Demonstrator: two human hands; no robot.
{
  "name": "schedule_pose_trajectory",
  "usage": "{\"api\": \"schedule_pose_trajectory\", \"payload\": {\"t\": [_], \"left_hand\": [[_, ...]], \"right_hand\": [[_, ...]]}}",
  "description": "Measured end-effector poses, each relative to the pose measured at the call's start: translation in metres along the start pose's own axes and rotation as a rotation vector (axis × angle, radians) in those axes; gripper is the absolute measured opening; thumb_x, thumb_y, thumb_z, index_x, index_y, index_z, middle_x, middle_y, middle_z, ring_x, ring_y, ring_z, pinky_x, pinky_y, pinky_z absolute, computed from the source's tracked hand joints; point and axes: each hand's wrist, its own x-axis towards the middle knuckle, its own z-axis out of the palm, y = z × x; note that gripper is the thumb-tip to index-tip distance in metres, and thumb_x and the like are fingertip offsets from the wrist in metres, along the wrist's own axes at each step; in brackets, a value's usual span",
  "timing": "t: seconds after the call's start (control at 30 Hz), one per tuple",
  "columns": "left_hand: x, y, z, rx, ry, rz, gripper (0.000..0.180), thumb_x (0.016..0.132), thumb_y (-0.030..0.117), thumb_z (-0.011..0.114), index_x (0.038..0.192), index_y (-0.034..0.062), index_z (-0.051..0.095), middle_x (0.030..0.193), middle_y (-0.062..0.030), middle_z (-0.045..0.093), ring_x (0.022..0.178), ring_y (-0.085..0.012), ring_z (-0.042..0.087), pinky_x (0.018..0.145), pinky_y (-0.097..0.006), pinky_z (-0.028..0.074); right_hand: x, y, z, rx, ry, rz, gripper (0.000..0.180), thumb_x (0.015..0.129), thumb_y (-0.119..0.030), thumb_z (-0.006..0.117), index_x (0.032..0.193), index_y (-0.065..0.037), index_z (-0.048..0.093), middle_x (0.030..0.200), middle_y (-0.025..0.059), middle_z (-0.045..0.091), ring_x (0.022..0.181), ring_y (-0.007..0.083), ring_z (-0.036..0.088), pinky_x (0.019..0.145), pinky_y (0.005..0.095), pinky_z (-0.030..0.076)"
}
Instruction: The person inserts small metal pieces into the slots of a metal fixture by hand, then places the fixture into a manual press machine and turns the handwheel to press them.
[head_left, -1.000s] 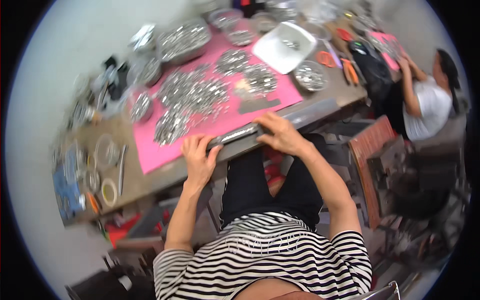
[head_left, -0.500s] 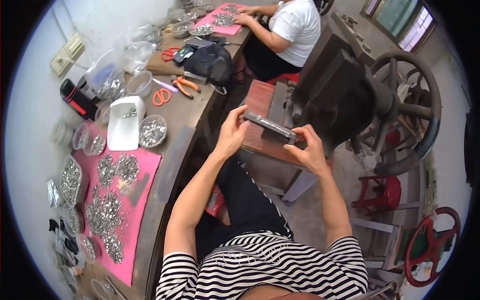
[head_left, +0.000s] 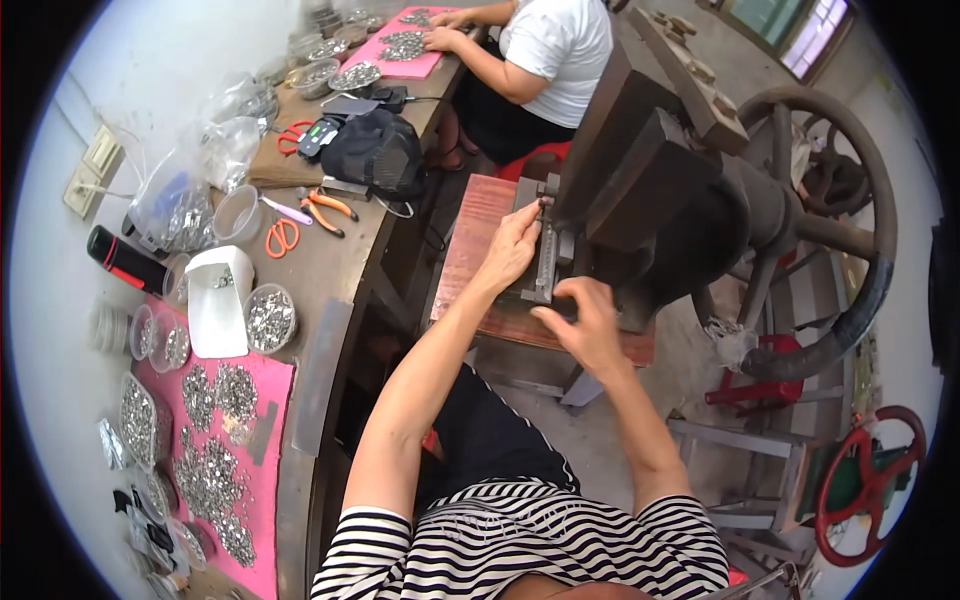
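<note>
A narrow metal bar [head_left: 546, 262] with a row of small shiny pieces along it lies lengthwise on the bed of a dark, heavy hand press [head_left: 655, 195]. My left hand [head_left: 512, 248] is closed at the bar's far end, its fingertips against the bar's left side. At the near end my right hand [head_left: 590, 320] has curled fingers and a bent thumb around the bar's end, where a dark part shows between them. Their exact contact is partly hidden. Beneath the press bed is a reddish wooden board [head_left: 462, 240].
A large handwheel [head_left: 880, 235] stands right of the press. On the left bench, a pink mat [head_left: 265, 400] bears piles of small metal pieces, beside a white tray [head_left: 205, 320], orange-handled pliers [head_left: 328, 208] and orange scissors [head_left: 282, 238]. Another person [head_left: 550, 50] works at the far end.
The bar, held up level between both hands before, has turned lengthwise and come down onto the press bed. My left hand went to its far end, my right to its near end.
</note>
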Motion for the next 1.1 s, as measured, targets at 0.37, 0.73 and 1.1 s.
{"api": "schedule_pose_trajectory", "payload": {"t": [0.37, 0.73, 1.1], "left_hand": [[-0.082, 0.056, -0.015, 0.197, -0.25, 0.08, 0.105, 0.086, 0.052, 0.077, 0.162, 0.0004, 0.026, 0.168, -0.0202, 0.026, 0.158, -0.0333, 0.021, 0.126, -0.052, 0.015], [-0.065, 0.053, -0.013, 0.395, -0.231, 0.155, 0.107, 0.079, 0.051, 0.083, 0.158, -0.0011, 0.034, 0.165, -0.0196, 0.035, 0.156, -0.0385, 0.024, 0.124, -0.059, 0.015], [-0.043, 0.045, 0.001, 0.427, -0.237, 0.164, 0.111, 0.075, 0.056, 0.083, 0.157, -0.0002, 0.035, 0.163, -0.0182, 0.038, 0.154, -0.0406, 0.027, 0.124, -0.062, 0.013]], "right_hand": [[-0.071, 0.048, -0.192, -0.019, 1.062, 0.38, 0.029, 0.091, 0.003, 0.073, 0.112, 0.002, 0.054, 0.095, 0.0091, 0.065, 0.081, 0.0178, 0.065, 0.08, 0.0323, 0.054], [0.036, -0.027, -0.313, -0.079, 0.548, 0.543, 0.034, 0.092, -0.026, 0.074, 0.107, 0.001, 0.06, 0.074, 0.003, 0.056, 0.057, 0.0103, 0.052, 0.057, 0.0257, 0.04], [0.137, 0.013, -0.398, -0.143, 0.155, 0.671, 0.033, 0.099, -0.04, 0.067, 0.086, -0.01, 0.056, 0.061, -0.0041, 0.049, 0.045, 0.0049, 0.044, 0.043, 0.0214, 0.034]]}}
